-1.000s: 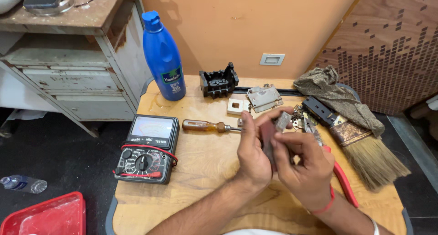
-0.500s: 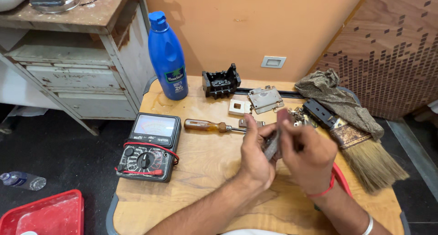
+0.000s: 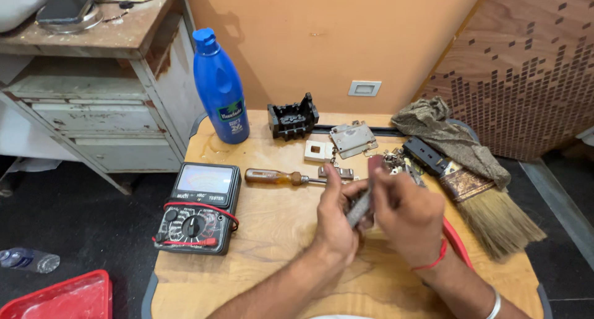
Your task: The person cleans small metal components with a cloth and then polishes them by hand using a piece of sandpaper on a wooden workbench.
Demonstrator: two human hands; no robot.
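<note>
Both hands meet over the middle of the wooden table (image 3: 260,232), fingers closed round a small grey metal part (image 3: 360,206). Left hand (image 3: 337,217) grips it from the left w/ thumb up and fingers curled under; right hand (image 3: 405,211) covers it from the right, fingertips pinching the top end, which is blurred. The part sits tilted betw. the two palms, above the tabletop, most of it hidden. Right wrist has a red thread and a metal bangle. Just far of the hands lies a screwdriver (image 3: 281,177) w/ brown handle, shaft pointing right toward a small metal clip. Far of that: a white square plate (image 3: 318,150), a grey metal plate (image 3: 352,138) and a black plastic block (image 3: 292,116) near the wall. A heap of small metal bits sits right of the hands, partly hidden. Far right: a black strip, a crumpled grey-brown rag (image 3: 445,130) and a straw brush (image 3: 489,211) lying toward the near right edge. Left side of table: a black multimeter (image 3: 199,207) w/ red lead looped over it, and a tall blue bottle (image 3: 221,87) at the far left corner. Left of the table stands a worn white shelf unit (image 3: 93,108); a red tray (image 3: 62,297) is on the dark floor, near left.
</note>
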